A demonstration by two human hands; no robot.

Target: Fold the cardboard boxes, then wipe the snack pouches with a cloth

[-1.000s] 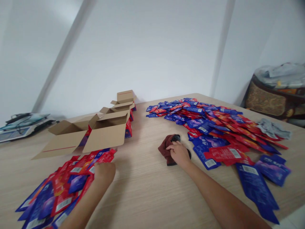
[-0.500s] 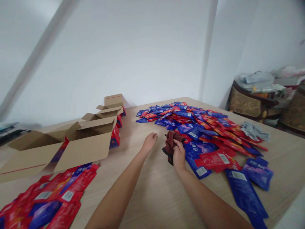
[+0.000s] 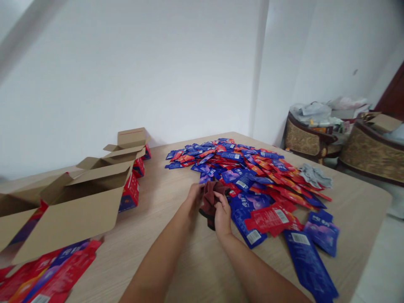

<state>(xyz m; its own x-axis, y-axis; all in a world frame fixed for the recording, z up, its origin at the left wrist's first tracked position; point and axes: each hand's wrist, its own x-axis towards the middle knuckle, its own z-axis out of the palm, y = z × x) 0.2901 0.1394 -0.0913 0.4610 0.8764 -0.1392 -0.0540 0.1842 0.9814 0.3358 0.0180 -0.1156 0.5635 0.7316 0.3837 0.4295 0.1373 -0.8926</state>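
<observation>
A crumpled brown cloth (image 3: 208, 198) with dark edging is held above the table, in front of a heap of packets. My right hand (image 3: 222, 213) is closed on its right side, thumb and fingers pinching the fabric. My left hand (image 3: 193, 197) meets its left edge and appears closed on it, though the cloth partly covers those fingertips. Just right of the cloth lie flat blue and red packets, among them a blue packet (image 3: 249, 202) and a red packet (image 3: 269, 218) with a white barcode label.
Open cardboard boxes (image 3: 78, 210) stand in a row on the left, flaps spread. More red and blue packets (image 3: 53, 269) lie at the lower left. A grey cloth (image 3: 315, 176) rests at the heap's right end. Beyond the table (image 3: 164, 210) are loaded armchairs (image 3: 303, 130).
My left hand has come over to the brown cloth and now touches it. My right hand still holds the cloth. The view has turned right.
</observation>
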